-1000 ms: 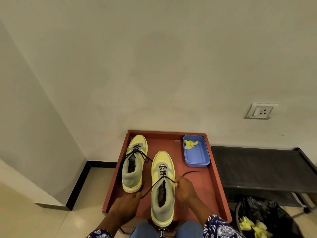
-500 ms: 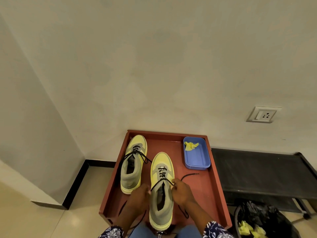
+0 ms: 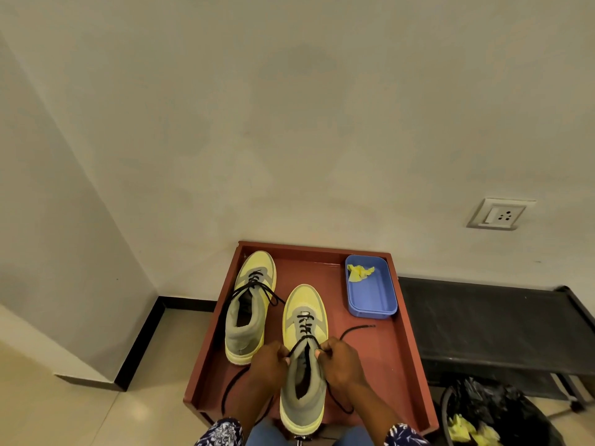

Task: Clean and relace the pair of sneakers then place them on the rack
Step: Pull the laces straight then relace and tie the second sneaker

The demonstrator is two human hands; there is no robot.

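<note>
Head view, looking down at a red-brown tray (image 3: 402, 365) set on the floor against a pale wall. In the lower centre of the frame we see the nearer sneaker (image 3: 304, 375), yellow at the toe and grey at the collar, standing upright on the tray with its toe pointing toward the top of the frame. Our left hand (image 3: 269, 365) sits just left of its collar and our right hand (image 3: 341, 360) just right of it; each hand is curled, with fingertips pinching one strand of the black lace (image 3: 306, 341) where it leaves the upper eyelets. The two strands rise from the hands and meet over the tongue. One loose end trails to the right across the tray floor toward the middle right of the tray; another loops down past the left wrist over the tray's near left part.

The second sneaker (image 3: 249, 307) stands to the upper left of the first, apart from it, near the tray's left wall, its own black lace threaded and hanging loose over both sides.

In the tray's upper right corner lies a blue plastic tub (image 3: 373, 300) holding a crumpled yellow cloth (image 3: 359, 272). Right of the tray we see a low black rack (image 3: 489, 329), and below it, at the lower right of the frame, a black bag (image 3: 502, 410) with yellow scraps. A wall socket (image 3: 499, 214) sits at the middle right.
</note>
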